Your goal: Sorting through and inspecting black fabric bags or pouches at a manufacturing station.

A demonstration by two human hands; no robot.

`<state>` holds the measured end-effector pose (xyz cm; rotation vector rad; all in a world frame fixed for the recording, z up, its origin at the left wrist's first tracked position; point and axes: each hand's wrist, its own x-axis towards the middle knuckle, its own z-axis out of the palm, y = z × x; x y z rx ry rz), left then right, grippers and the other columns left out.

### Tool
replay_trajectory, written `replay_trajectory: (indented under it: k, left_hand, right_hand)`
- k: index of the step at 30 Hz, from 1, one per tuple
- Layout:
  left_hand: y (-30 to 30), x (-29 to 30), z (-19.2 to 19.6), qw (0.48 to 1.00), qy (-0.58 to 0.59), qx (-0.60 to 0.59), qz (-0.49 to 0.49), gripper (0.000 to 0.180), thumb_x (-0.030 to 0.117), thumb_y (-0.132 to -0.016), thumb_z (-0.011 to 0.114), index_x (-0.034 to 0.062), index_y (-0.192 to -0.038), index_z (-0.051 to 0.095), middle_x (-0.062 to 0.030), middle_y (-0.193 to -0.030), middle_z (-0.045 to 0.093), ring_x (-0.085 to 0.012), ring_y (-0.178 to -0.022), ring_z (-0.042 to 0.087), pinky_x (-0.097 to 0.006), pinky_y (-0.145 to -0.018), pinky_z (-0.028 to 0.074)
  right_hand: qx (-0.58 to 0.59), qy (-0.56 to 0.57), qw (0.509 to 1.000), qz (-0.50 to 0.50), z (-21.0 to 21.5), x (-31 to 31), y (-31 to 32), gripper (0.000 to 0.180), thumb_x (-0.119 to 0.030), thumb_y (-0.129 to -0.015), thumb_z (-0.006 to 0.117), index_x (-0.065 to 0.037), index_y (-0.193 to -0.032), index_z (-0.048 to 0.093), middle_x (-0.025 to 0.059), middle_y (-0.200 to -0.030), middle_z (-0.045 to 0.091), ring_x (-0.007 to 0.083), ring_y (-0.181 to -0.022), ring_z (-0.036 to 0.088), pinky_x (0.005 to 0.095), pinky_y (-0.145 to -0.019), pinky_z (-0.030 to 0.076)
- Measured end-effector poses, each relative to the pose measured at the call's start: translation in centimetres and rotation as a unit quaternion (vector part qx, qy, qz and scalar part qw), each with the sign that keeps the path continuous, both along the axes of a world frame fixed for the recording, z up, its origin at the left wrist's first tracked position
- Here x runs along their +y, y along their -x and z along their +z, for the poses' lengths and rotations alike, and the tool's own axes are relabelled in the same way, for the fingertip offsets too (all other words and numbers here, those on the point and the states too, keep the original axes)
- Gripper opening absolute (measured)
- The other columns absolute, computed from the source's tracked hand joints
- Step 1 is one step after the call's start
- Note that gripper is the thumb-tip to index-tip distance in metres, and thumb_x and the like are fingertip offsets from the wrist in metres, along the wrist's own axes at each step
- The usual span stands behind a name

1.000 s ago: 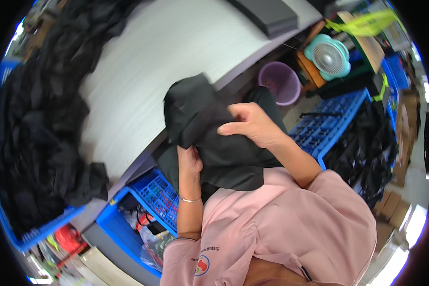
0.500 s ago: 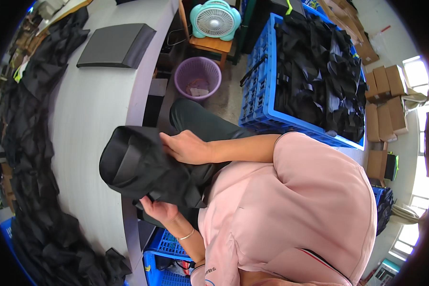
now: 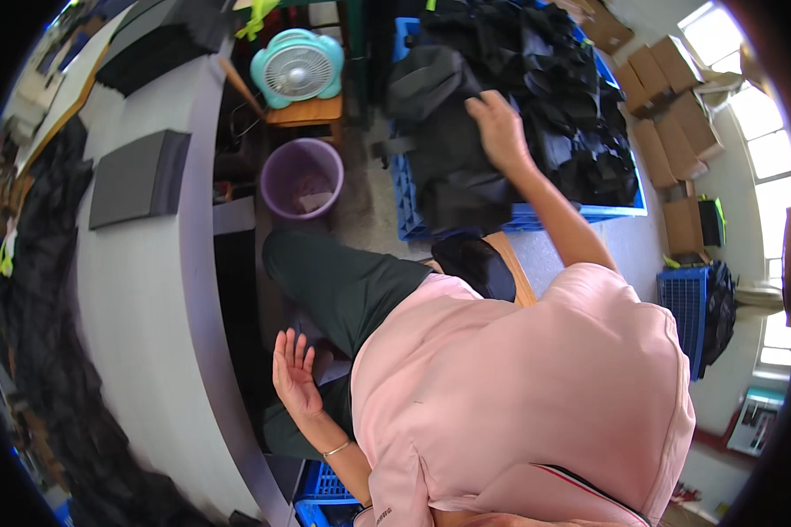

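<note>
My right hand (image 3: 502, 136) is stretched out over the blue crate (image 3: 402, 189), its fingers on the right edge of a black fabric bag (image 3: 457, 145). Part of the bag is smeared by motion and it hangs over the crate's near left side. Fingertips show at the fabric; the thumb is hidden. Many similar black fabric pieces (image 3: 580, 114) fill the crate. My left hand (image 3: 295, 376) is raised near my lap, palm up with fingers spread, holding nothing. It is beside the edge of the pale table (image 3: 141, 307).
A dark grey wedge-shaped block (image 3: 141, 178) lies on the table, with black fabric (image 3: 39, 334) heaped along its far side. A purple basket (image 3: 272, 186) and a turquoise fan (image 3: 297, 68) on a wooden stool (image 3: 308, 112) stand beyond my knees. Cardboard boxes (image 3: 677, 132) line the wall.
My right hand has carried the black bag from my lap across to the crate. My left hand has let go of the bag and opened. The view has turned toward the crate.
</note>
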<state>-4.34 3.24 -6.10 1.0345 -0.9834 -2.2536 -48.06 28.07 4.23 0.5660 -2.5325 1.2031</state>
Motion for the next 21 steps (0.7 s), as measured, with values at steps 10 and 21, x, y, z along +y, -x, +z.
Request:
replay_trajectory:
  k: [10,21]
  left_hand:
    - [0.4,-0.1,-5.2,0.993,-0.032,-0.096,-0.052,0.052,0.034,-0.099,0.059,0.0018,-0.14,0.05,-0.0135,-0.138,0.057,-0.022,-0.117,0.06,-0.034,-0.095,0.05]
    - [-0.8,0.6,-7.0,0.987,-0.041,-0.155,-0.024,0.051,0.033,-0.099,0.06,0.0019,-0.138,0.052,-0.0132,-0.136,0.058,-0.0222,-0.115,0.061,-0.036,-0.095,0.051]
  right_hand:
    - [0.071,-0.201,0.965,-0.154,11.0,34.4,14.1,0.035,-0.041,-0.097,0.056,-0.007,-0.105,0.064,0.0147,-0.09,0.067,0.0304,-0.09,0.066,0.0377,-0.08,0.05]
    - [-0.229,-0.531,0.781,-0.234,-17.0,47.4,18.4,0.063,-0.055,-0.095,0.046,-0.01,-0.139,0.052,0.0282,-0.13,0.058,0.0438,-0.121,0.056,0.0504,-0.104,0.043]
